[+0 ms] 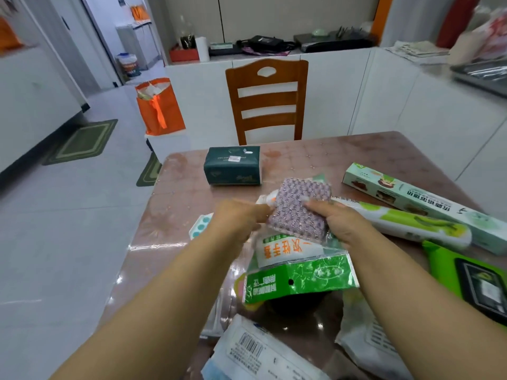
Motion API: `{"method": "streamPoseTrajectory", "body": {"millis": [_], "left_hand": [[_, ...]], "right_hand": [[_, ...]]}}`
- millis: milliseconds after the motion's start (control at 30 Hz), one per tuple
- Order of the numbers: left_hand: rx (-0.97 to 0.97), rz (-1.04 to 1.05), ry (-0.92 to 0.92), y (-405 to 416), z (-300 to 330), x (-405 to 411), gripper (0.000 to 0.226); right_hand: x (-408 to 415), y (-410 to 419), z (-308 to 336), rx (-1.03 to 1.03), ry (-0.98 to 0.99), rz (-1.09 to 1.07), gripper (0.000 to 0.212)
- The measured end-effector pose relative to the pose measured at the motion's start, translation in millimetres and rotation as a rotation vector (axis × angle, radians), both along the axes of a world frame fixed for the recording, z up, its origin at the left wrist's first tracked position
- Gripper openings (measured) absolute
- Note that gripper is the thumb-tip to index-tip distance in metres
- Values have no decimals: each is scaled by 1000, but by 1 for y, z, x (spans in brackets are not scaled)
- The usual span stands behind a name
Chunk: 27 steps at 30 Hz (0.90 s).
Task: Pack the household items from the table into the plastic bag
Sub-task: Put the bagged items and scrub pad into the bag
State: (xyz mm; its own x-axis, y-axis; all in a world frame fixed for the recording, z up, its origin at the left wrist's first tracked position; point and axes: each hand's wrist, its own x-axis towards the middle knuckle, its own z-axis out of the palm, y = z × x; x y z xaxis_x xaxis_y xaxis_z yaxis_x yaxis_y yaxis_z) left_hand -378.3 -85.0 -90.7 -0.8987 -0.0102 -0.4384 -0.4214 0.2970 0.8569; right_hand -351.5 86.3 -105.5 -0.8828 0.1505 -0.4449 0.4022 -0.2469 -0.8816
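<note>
- Both hands meet at frame centre, over the table (343, 154) w/ its glossy brownish cover.
- Right hand (337, 220) grasps the scouring pad (300, 208) (purple-grey, woven, sparkly) – thumb on top, fingers under its right edge, so the pad sits tilted up toward the camera.
- Left hand (238, 218) pinches at the pad's left edge; can't tell if it grips the pad itself or the thin clear plastic around it. Prob. steadying or opening the wrap so the pad slides in/out.
- Under the pad: white pack w/ orange print (277, 249), lying inside crinkly clear film; green card header (296, 282) just below it, lower centre. Looks like one retail sleeve, not sure.
- Plastic bag for packing: can't pick it out for certain. The clear film under the hands may be it; too crumpled to say.
- Still on the table, unpacked: dark green tissue pack (233, 165) upper centre; long white-green wrap box (411, 198) at right, green-white roll (403, 220) just beside it; bright green pack (472, 278) far right; white-teal tray (201, 224) left of the left hand; barcode packet (255, 349) at bottom.
- Judgement: early in the task – most items still lie spread out.
- Bkgd: wooden chair (267, 101) behind the table, orange bag (160, 108) upper left on the floor.
</note>
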Motion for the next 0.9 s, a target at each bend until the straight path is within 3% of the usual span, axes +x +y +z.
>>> {"method": "streamPoseTrajectory", "body": {"millis": [100,200,267,333,433,533,600,700,800,900], "left_hand": [[-359,150,79,-38,-19,-30,42],[-728,88,-86,-67,-52,-48,64],[-831,69,-159,-74,-69,-55,74],[-753,102,-215,-73,-71,-55,76],[-481,172,-215,-74,-69,-60,65],[-181,290,-85,-76,-48,-53,59],[-149,316,19,-72,-22,-42,51],[22,312,129,-56,26,-10,34],[238,240,152,-35,68,34,16],[276,187,210,-12,106,82,28]], "right_hand": [[1,10,-4,58,-28,-42,35],[4,16,-3,72,-51,-33,35],[6,15,-2,56,-59,-23,22],[6,15,-2,48,-62,-12,18],[8,15,0,43,-63,-2,27],[11,14,7,33,-36,-1,29],[15,14,18,17,30,9,29],[22,11,40,-23,174,56,48],[37,2,58,-146,240,59,34],[58,-4,68,-175,233,49,18]]}}
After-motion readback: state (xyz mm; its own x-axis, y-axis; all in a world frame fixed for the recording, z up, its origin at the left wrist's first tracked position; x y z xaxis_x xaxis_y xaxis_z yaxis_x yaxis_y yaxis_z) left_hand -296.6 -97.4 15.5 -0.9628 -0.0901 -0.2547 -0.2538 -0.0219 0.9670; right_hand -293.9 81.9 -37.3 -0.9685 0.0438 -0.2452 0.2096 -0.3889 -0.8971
